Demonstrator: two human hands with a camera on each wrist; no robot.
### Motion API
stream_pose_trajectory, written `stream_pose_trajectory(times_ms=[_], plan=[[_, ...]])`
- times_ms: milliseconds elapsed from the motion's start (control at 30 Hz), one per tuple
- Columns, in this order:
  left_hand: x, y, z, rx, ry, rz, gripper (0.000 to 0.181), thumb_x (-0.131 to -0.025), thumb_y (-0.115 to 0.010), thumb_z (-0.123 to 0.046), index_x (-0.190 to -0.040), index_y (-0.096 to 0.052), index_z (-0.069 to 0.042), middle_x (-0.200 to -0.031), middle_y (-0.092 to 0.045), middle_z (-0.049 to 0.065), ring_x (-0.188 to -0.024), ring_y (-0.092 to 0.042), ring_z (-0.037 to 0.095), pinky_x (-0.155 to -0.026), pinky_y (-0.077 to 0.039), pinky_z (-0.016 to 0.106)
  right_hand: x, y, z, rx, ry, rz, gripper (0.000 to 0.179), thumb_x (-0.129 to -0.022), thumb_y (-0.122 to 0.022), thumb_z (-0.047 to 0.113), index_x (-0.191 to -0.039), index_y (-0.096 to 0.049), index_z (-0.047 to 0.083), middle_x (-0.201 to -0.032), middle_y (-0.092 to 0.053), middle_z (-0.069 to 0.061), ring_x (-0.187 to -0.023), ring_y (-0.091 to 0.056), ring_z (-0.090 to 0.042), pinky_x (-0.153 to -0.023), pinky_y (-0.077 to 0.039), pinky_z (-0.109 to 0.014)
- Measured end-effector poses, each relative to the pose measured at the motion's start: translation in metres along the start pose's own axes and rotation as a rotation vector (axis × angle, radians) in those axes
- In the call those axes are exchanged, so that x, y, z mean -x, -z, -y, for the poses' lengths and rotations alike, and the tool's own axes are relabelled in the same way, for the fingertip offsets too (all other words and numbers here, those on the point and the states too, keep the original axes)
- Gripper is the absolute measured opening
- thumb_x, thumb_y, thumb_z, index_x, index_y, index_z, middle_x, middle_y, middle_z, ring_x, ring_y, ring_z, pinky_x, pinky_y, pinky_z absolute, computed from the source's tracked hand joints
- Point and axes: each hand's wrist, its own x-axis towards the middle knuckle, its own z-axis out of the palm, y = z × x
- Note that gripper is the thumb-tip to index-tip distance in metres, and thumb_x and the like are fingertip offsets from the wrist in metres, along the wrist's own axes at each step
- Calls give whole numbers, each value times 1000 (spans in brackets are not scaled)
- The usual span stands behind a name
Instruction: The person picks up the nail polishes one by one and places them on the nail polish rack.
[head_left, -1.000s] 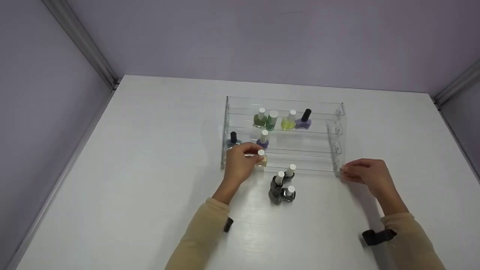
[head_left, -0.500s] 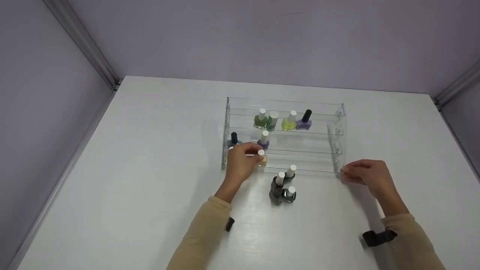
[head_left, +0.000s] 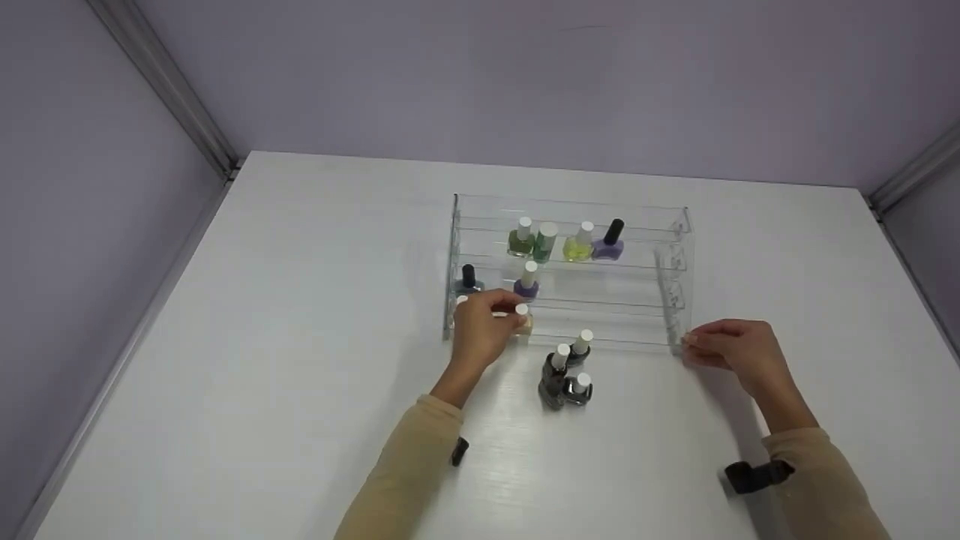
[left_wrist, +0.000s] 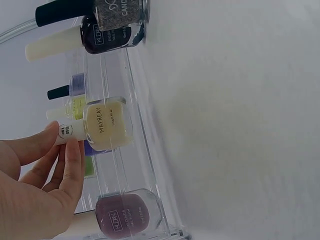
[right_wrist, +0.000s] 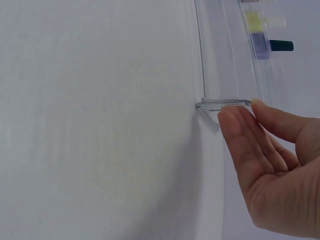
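My left hand (head_left: 482, 326) pinches the white cap of a pale yellow nail polish bottle (left_wrist: 107, 125) between thumb and fingers. The bottle stands upright at the front tier of a clear stepped display rack (head_left: 681, 255). In the left wrist view a dark plum nail polish bottle (left_wrist: 124, 215) sits at the rack's left end, on the same tier. My right hand (head_left: 739, 351) holds the rack's front right corner, thumb on one side of the clear side panel (right_wrist: 225, 103) and fingers on the other.
Several dark bottles with white caps (head_left: 553, 384) stand on the white table (head_left: 300, 300) before the rack. Higher tiers bear a green bottle (head_left: 520, 241), a yellow one (head_left: 577, 248), a lilac one (head_left: 607, 249) and a purple one (head_left: 526, 289). A wall rises behind the table.
My left hand has come down slightly with the pale yellow nail polish bottle. The right hand keeps its hold on the rack's corner, and the other bottles stay put.
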Motion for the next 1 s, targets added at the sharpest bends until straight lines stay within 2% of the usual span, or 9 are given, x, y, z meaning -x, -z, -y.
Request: stream_pose_trajectory(times_ms=[533,733,1000], plan=[[2,-1,-1,-9,14,17,19,-72,-70,4,-89,-69,-2,-87,-68,9,-82,-64,19,-72,-50,22,-1,1,-1,-16,-1,3,31,-86,-63,7,-103,-57,-17,-81,-68,-4,-76,-67,-17,-70,-53,-30],[3,-1,0,10,-8,13,18,-72,-69,4,-90,-69,0,-87,-68,10,-83,-64,20,-72,-51,22,0,0,0,-20,4,-1,27,-85,-64,9,-100,-60,-14,-81,-68,-4,-76,-67,-18,-70,-53,-31],[8,3,-1,36,-23,41,23,-75,-67,4,-98,-67,3,-93,-67,15,-88,-63,24,-75,-50,23,-1,0,-1,1,2,-4,31,-83,-67,13,-100,-61,-12,-81,-69,-4,-77,-67,-17,-70,-53,-32]])
